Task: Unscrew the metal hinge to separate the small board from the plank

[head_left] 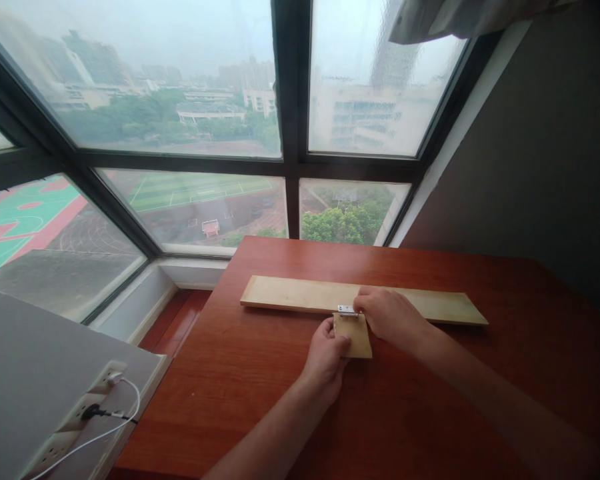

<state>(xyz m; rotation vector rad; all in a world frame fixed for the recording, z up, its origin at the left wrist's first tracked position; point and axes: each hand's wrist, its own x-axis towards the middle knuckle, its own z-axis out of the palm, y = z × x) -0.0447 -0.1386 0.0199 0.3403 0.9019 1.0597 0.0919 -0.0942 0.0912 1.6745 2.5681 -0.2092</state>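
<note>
Your left grip (327, 353) pinches a small wood panel (359, 341), likely light, stiff; hold its edges; right grip (391, 317) at metal bracket (347, 309), can't tell if closed

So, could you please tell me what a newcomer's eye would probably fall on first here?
Probably the large dark-framed window across the top, with a green sports field outside. Next, near the middle of the reddish-brown table, the left hand grips a small wooden piece, with the right hand close beside the shiny metal bracket at its far edge. A long pale board lies just beyond.
</note>
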